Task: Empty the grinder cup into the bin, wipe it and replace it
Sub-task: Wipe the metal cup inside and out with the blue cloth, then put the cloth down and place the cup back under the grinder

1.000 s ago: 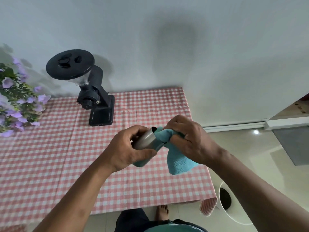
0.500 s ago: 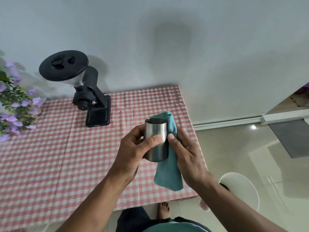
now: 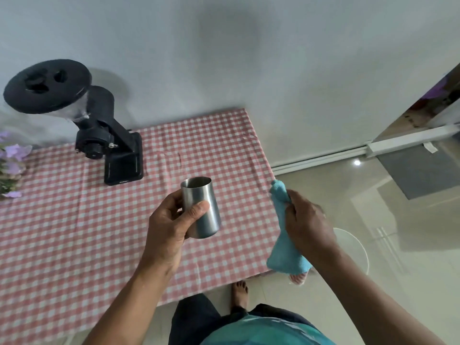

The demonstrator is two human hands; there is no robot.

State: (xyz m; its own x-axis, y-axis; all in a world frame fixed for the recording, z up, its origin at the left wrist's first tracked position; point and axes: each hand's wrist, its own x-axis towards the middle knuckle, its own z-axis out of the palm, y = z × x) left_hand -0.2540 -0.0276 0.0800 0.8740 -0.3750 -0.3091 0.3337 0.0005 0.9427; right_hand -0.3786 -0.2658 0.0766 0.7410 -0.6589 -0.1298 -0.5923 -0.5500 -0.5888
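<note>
My left hand (image 3: 171, 225) grips the steel grinder cup (image 3: 202, 207), held upright above the checked tablecloth (image 3: 62, 232), mouth up. My right hand (image 3: 307, 225) is closed around a blue cloth (image 3: 286, 255), which hangs down past the table's right edge, apart from the cup. The black grinder (image 3: 99, 135) stands at the back left of the table with its base platform bare. The white bin (image 3: 353, 247) sits on the floor to the right, mostly hidden behind my right arm.
Purple flowers (image 3: 11, 165) stand at the table's left edge. A wall runs behind the table. Tiled floor lies to the right, with a grey mat (image 3: 420, 173) by a doorway. My bare foot (image 3: 240, 292) is under the table's front edge.
The cloth was inside the cup, then against its side; now my right hand has pulled it away to the right. The cup stays upright in my left hand.
</note>
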